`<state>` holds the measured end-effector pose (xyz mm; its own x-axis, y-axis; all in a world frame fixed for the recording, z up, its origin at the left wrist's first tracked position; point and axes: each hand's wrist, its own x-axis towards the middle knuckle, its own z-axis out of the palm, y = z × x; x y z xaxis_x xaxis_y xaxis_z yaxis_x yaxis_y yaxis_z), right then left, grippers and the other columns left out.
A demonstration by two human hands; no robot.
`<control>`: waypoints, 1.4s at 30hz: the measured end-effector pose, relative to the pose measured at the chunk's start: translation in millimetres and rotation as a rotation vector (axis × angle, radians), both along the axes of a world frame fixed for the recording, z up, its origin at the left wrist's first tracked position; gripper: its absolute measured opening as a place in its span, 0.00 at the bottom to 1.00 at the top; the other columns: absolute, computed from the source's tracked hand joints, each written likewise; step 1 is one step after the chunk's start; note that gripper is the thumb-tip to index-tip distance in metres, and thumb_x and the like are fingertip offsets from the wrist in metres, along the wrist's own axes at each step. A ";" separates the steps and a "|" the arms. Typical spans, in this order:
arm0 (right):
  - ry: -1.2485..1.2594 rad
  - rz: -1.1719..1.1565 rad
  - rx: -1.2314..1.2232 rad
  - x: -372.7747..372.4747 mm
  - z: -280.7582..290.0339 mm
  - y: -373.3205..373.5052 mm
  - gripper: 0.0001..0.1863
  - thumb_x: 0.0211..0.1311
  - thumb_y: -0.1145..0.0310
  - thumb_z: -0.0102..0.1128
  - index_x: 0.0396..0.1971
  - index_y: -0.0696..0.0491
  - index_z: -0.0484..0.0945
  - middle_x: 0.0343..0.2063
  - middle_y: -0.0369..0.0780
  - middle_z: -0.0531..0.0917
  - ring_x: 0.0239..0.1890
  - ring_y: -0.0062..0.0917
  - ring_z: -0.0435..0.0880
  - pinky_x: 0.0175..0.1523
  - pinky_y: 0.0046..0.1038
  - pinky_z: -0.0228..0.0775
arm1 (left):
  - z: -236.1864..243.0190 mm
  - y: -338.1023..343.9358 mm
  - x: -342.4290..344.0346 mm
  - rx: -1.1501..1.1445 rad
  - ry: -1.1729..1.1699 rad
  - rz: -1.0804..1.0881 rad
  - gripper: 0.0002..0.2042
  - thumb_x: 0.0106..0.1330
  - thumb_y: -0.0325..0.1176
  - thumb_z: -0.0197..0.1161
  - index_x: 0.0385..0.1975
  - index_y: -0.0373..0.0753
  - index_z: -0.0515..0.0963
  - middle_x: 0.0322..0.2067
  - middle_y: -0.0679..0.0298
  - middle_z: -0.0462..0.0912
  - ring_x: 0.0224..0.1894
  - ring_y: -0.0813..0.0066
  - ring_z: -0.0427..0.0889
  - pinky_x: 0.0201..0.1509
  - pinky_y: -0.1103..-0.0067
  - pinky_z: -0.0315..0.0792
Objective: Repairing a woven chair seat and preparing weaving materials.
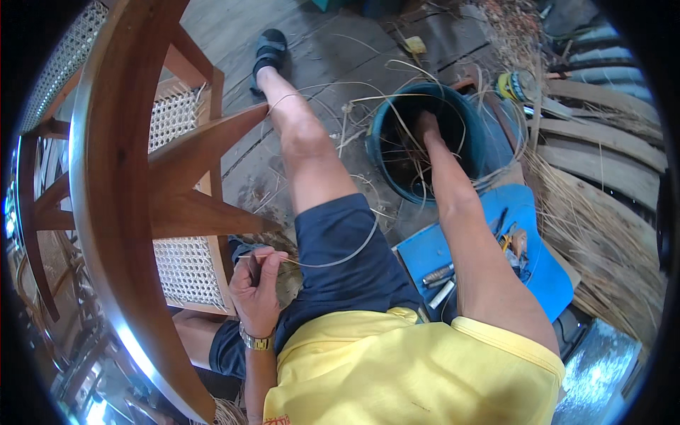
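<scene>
My left hand (258, 287), wearing a metal wristwatch (256, 340), is closed in a pinch beside the wooden chair. A pale cane strand (338, 263) is held between its thumb and fingertips and curves away over my dark shorts. Some dark flat piece (253, 270) also shows against the fingers; its kind is unclear. My right hand (428, 129) reaches down into a teal bucket (477, 152), its fingers lost in shadow. Several loose cane strands (404, 117) loop in and over the bucket's rim. The chair's woven cane panel (185, 268) sits in a brown wooden frame (113, 177).
Right of my legs, a blue plastic surface (528, 212) carries tools and small items, including a white cylinder (442, 294). Bundled cane strips (581, 234) and curved wooden slats (602, 134) lie along the right. A yellow can (511, 85) stands behind the bucket.
</scene>
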<state>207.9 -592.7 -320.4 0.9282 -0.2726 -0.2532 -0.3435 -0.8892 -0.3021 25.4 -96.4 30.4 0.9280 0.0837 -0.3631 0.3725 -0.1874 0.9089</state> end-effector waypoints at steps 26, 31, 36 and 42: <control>0.242 -0.270 0.010 -68.3 109.5 80.3 0.33 0.59 0.56 0.69 0.63 0.56 0.78 0.59 0.55 0.85 0.61 0.49 0.86 0.67 0.45 0.78 | 3.5 -24.3 19.1 -0.134 -0.080 0.028 0.11 0.83 0.30 0.59 0.58 0.34 0.77 0.37 0.66 0.88 0.40 0.83 0.80 0.47 0.82 0.74; 0.007 -0.478 0.361 -86.8 132.0 55.6 0.46 0.50 0.55 0.76 0.68 0.60 0.70 0.54 0.58 0.86 0.59 0.51 0.86 0.67 0.40 0.76 | 8.3 -43.8 39.5 0.056 -0.267 -0.130 0.11 0.81 0.32 0.62 0.56 0.35 0.80 0.35 0.66 0.88 0.33 0.84 0.76 0.38 0.82 0.71; -0.398 -0.418 1.052 -110.6 161.0 50.7 0.45 0.65 0.61 0.76 0.77 0.56 0.62 0.63 0.43 0.80 0.62 0.31 0.80 0.69 0.35 0.71 | -2.9 -97.6 83.8 0.143 -0.388 -0.200 0.11 0.74 0.31 0.66 0.52 0.40 0.84 0.32 0.63 0.88 0.34 0.80 0.82 0.40 0.78 0.74; -0.412 -0.327 1.386 -132.7 231.0 32.9 0.39 0.72 0.52 0.73 0.74 0.54 0.67 0.60 0.38 0.80 0.61 0.25 0.79 0.68 0.31 0.70 | -22.3 -190.3 138.3 0.173 -0.306 -0.500 0.14 0.66 0.30 0.69 0.50 0.43 0.87 0.31 0.65 0.90 0.32 0.79 0.85 0.39 0.78 0.77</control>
